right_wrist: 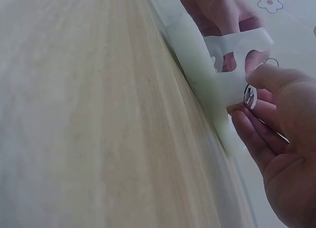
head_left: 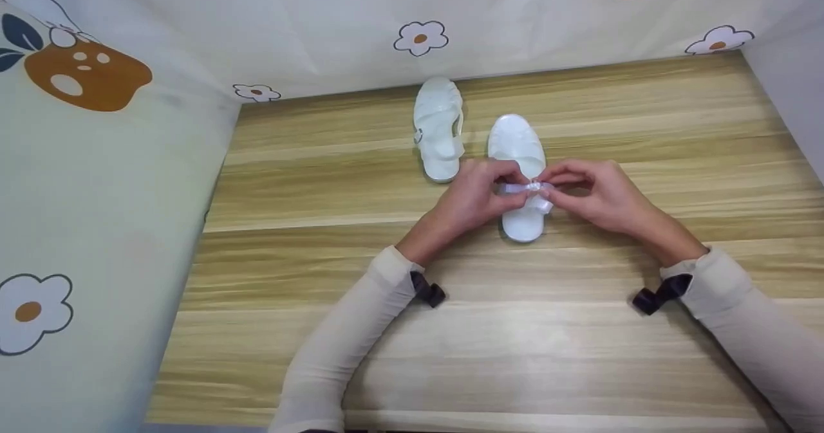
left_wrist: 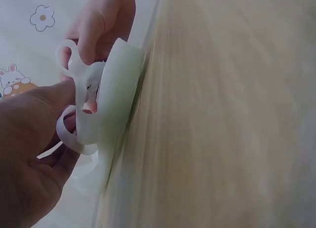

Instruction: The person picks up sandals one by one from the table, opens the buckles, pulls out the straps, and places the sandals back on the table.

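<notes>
A white sandal [head_left: 515,140] lies sole-down on the wooden table, its toe pointing to the back wall. Over its heel part, both hands meet at the ankle strap [head_left: 513,188]. The left hand [head_left: 479,192] pinches the strap from the left between thumb and fingers. From the right, the right hand [head_left: 599,192] pinches the strap's other side, close to a round metal buckle [right_wrist: 250,96]. In the left wrist view, the sandal's pale back [left_wrist: 118,85] and a strap loop [left_wrist: 69,132] show beside the left fingers. Fingertips partly hide where the strap ends meet.
A second white sandal [head_left: 439,124] lies to the left and farther back, near the wall. Patterned cloth walls [head_left: 347,34] bound the wooden table [head_left: 450,356] at the back and left. Dark straps [head_left: 428,289] hang from both sleeves.
</notes>
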Demonstrator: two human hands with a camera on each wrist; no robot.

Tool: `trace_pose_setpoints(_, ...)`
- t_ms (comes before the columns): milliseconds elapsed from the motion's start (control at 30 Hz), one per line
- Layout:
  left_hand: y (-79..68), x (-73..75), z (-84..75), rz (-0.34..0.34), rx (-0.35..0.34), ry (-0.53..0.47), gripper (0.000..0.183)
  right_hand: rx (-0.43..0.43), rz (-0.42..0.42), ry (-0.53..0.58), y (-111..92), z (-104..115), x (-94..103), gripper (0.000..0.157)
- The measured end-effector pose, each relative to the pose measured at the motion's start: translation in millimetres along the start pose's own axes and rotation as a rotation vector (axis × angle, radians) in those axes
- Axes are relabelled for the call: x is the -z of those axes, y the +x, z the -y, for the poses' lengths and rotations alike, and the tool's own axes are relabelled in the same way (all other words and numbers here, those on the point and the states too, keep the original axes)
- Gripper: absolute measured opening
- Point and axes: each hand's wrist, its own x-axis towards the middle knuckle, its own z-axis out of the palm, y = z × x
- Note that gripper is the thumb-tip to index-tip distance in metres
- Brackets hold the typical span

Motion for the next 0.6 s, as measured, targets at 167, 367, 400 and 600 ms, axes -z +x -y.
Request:
trace_pose_setpoints(167, 0.5, 0.5, 1.6, -0.019, 0.016, 0.020, 0.010, 0.001, -0.004, 0.004, 0.0, -0.8, 0.3, 0.024)
trace_pose_setpoints(367, 0.9, 1.7, 4.5, -0.021, 0.040, -0.063, 0.010, -0.010, 0.001, 0.044, 0.1, -1.9, 0.5, 0.023)
trace_pose_setpoints(400, 1.0, 2.0, 4.9, -0.019, 0.035, -0.070, 0.010, -0.012, 0.002, 0.049, 0.0, -1.9, 0.6, 0.023)
trace_pose_setpoints(600, 0.3, 5.3, 8.1, -0.034, 0.033, -0.054, 0.008, -0.039, -0.004, 0.054, -1.4, -1.2, 1.7, 0.025)
